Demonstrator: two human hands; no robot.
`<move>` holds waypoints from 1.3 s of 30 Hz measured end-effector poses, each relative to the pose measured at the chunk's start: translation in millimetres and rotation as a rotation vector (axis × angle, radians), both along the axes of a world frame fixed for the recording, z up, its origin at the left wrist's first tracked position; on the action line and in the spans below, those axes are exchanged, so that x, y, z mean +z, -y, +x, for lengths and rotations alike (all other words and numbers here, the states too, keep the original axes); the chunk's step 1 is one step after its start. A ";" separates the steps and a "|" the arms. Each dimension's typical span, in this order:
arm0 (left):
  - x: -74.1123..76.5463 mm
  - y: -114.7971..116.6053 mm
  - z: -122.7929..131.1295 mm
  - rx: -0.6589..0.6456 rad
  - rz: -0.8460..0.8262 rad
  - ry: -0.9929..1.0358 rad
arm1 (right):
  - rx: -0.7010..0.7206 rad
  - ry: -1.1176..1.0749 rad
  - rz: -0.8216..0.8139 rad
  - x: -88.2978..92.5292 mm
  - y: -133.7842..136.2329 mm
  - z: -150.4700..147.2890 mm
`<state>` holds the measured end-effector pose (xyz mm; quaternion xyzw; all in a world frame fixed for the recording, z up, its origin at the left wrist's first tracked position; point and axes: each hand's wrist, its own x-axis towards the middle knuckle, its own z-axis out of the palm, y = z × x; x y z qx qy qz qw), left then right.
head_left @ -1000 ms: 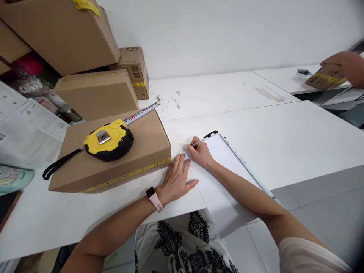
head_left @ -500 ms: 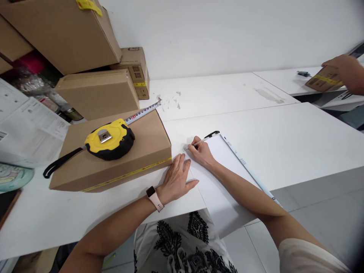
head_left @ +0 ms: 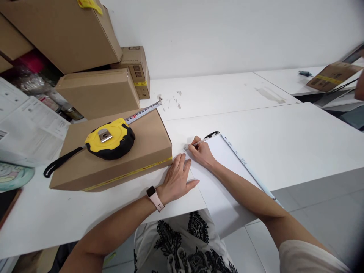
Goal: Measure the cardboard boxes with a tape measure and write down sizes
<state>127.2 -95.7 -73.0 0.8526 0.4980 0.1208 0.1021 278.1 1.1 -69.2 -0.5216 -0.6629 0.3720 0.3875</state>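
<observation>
My right hand (head_left: 201, 151) grips a pen (head_left: 207, 137) with a black cap end, its tip down at small handwriting near the top left of a white sheet of paper (head_left: 218, 182). Flat at the paper's left edge lies my left hand (head_left: 176, 175), fingers stretched out, holding nothing. Just left of that hand is a closed cardboard box (head_left: 148, 140) with yellow tape along its lower side. On top of the box rests a yellow and black tape measure (head_left: 109, 138), its blade (head_left: 143, 112) drawn out past the box's far edge.
More cardboard boxes (head_left: 98, 91) are stacked at the back left. Clear plastic packaging and a printed white package (head_left: 28, 125) stand at the far left. At the far right, another small box (head_left: 331, 77) sits tilted near a co-worker's hand (head_left: 360, 85). The white table (head_left: 290, 144) ends at the front right.
The co-worker's hand has drawn away to the right from the small box. My own hands, the pen and the tape measure hold almost the same places.
</observation>
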 end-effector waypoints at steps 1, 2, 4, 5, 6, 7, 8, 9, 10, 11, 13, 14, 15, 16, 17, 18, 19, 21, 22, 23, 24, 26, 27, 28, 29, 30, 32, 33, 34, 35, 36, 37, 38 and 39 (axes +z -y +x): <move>0.2 0.0 -0.1 0.000 -0.006 0.001 | 0.001 0.006 0.003 -0.2 -0.2 0.0; 0.6 0.1 -0.1 0.001 -0.010 0.002 | 0.001 0.012 0.007 -0.2 -0.2 0.1; 1.5 0.3 0.0 0.002 -0.015 -0.001 | 0.000 0.016 0.014 0.3 0.0 0.3; 2.0 0.4 0.1 0.003 -0.016 -0.003 | -0.001 0.016 0.014 0.8 0.1 0.3; 2.4 0.5 0.3 0.004 -0.016 -0.005 | -0.002 0.014 0.012 1.2 0.3 0.4; 2.7 0.6 0.4 0.005 -0.013 -0.006 | -0.003 0.010 0.009 1.4 0.5 0.3; 2.7 0.6 0.6 0.006 -0.010 -0.005 | -0.003 0.005 0.006 1.5 0.7 0.0; 2.6 0.6 0.7 0.007 -0.006 -0.003 | -0.002 0.001 0.004 1.4 0.9 -0.3; 2.2 0.6 0.8 0.007 -0.003 0.000 | -0.001 -0.001 0.004 1.1 1.0 -0.8; 1.7 0.6 0.8 0.008 -0.001 0.004 | 0.000 -0.001 0.007 0.8 1.1 -1.2; 0.7 0.4 0.6 0.006 -0.003 0.011 | -0.006 0.000 0.019 0.1 0.7 -1.2; 0.3 0.2 0.5 0.004 -0.007 0.013 | -0.012 0.002 0.031 0.0 0.0 -0.2; 0.1 0.1 0.3 0.001 -0.010 0.016 | -0.018 0.006 0.051 0.1 -1.1 1.6; -0.1 0.1 0.0 -0.001 -0.012 0.018 | -0.020 0.017 0.085 0.2 -2.8 4.6; -0.1 0.2 -0.2 -0.003 -0.012 0.020 | -0.013 0.046 0.136 0.3 -4.9 8.6; -0.1 0.3 -0.5 -0.005 -0.010 0.023 | 0.005 0.098 0.201 0.3 -7.6 13.6; -0.2 0.5 -0.8 -0.005 -0.004 0.024 | 0.032 0.172 0.270 0.0 -10.6 19.3; -0.8 0.7 -1.7 -0.008 0.012 0.025 | 0.093 0.354 0.375 -2.0 -16.6 30.6; -1.4 0.6 -2.1 -0.010 0.022 0.027 | 0.120 0.441 0.399 -3.6 -19.2 35.4; -2.3 0.1 -2.5 -0.011 0.032 0.030 | 0.140 0.510 0.406 -5.6 -21.4 39.2; -3.4 -0.6 -2.9 -0.010 0.043 0.035 | 0.157 0.562 0.402 -7.7 -23.1 41.7; -5.5 -2.4 -2.8 -0.004 0.060 0.051 | 0.175 0.617 0.391 -11.9 -25.1 43.4; -5.9 -3.0 -2.4 0.000 0.068 0.057 | 0.177 0.622 0.388 -13.5 -25.6 43.0; -5.4 -2.7 -1.9 -0.002 0.081 0.063 | 0.169 0.615 0.383 -14.5 -25.8 42.3; -3.6 -1.2 -1.5 -0.013 0.106 0.070 | 0.148 0.594 0.376 -14.5 -25.8 41.6; -0.3 1.8 -1.5 -0.038 0.147 0.081 | 0.113 0.561 0.370 -13.5 -25.8 41.1; 11.9 13.2 -4.4 -0.118 0.291 0.139 | 0.023 0.475 0.360 -7.5 -25.7 40.6; 20.7 21.1 -8.1 -0.152 0.387 0.187 | -0.017 0.429 0.360 -2.2 -25.6 40.5; 31.3 29.9 -13.7 -0.164 0.492 0.238 | -0.047 0.383 0.365 4.4 -25.2 40.1; 43.2 38.6 -21.2 -0.147 0.601 0.285 | -0.059 0.339 0.373 12.4 -24.6 39.1; 56.1 46.5 -30.5 -0.088 0.705 0.319 | -0.059 0.293 0.381 21.5 -23.4 37.2; 69.6 52.7 -41.4 0.004 0.802 0.333 | -0.048 0.245 0.386 31.4 -21.8 34.0; 83.0 56.7 -53.4 0.121 0.886 0.340 | -0.027 0.195 0.388 41.8 -19.6 29.4; 95.9 58.2 -66.0 0.257 0.941 0.356 | 0.000 0.147 0.388 52.4 -17.0 23.2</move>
